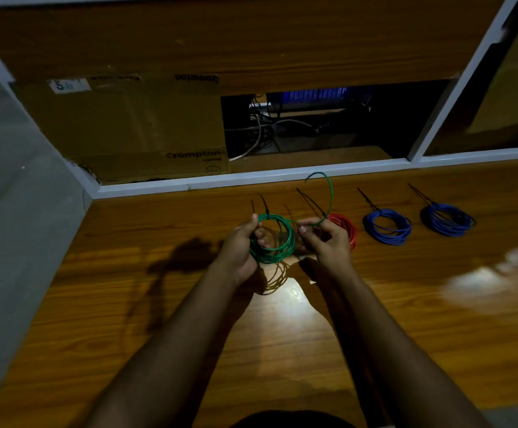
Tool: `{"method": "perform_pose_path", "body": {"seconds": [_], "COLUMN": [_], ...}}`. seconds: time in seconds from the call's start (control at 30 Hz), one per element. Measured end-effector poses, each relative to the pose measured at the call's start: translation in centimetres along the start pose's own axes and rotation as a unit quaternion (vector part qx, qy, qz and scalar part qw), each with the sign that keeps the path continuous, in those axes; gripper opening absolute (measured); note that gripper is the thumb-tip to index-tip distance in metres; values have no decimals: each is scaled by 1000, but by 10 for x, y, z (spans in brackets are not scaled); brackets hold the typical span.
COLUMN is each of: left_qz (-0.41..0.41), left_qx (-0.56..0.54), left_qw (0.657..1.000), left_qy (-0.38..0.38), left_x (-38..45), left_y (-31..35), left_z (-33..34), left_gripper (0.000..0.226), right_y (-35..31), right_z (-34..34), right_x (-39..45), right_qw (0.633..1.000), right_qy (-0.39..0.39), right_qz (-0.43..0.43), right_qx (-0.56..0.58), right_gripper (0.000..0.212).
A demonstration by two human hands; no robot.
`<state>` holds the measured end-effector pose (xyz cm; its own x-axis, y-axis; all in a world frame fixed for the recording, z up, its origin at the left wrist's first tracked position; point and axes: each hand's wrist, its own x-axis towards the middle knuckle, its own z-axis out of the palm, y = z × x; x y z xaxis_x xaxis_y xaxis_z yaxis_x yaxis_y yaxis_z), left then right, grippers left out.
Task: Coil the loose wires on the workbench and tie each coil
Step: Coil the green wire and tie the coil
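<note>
Both hands are up over the middle of the table (158,304), a little short of its far edge. The left hand (239,242) has its fingers and thumb curled round the left side of a green coil (272,239), holding it upright above the wood so its shadow falls on the tabletop below. A black zip tie (264,206) sits at the top of that coil with its tail sticking up. The right hand (325,239) pinches the green wire's loose end (328,196) between thumb and fingertips; from there the wire arcs up and curls over toward the far edge.

Just behind the right hand, partly hidden by it, a red coil (345,225) lies flat on the table. Further right along the far edge lie two blue coils, the nearer one (387,225) and another (447,219) toward the right edge, each with a dark tie tail pointing away.

Beyond the table's white far rim stands a cardboard box (121,128), and beside it a dark opening full of tangled cables (260,134).
</note>
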<state>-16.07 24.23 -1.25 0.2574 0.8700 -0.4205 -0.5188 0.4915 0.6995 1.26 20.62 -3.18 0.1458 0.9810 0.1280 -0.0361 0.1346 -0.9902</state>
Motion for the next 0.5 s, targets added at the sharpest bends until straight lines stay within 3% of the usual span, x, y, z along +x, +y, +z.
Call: {"method": "perform_pose_path", "body": {"seconds": [0.1, 0.2, 0.3, 0.4, 0.5], "left_qz": [-11, -10, -16, -13, -13], "left_qx": [-57, -63, -72, -113, -140], "left_qw": [998, 998, 997, 993, 989], "left_qy": [0, 17, 36, 46, 40], "left_x": [2, 5, 6, 9, 9], "left_y": [7, 11, 11, 10, 12], "left_z": [2, -1, -2, -1, 2], "left_gripper": [21, 23, 32, 29, 28], "right_y": [0, -2, -5, -10, -9], "right_z": [-8, -18, -22, -25, -24], "right_x": [-5, -7, -14, -21, -26], "right_qw": [994, 962, 940, 957, 980], "right_qy": [-42, -89, -121, -131, -152], "right_qz": [38, 126, 163, 158, 130], "right_qx": [96, 227, 274, 203, -7], "right_gripper": [23, 22, 36, 30, 15]}}
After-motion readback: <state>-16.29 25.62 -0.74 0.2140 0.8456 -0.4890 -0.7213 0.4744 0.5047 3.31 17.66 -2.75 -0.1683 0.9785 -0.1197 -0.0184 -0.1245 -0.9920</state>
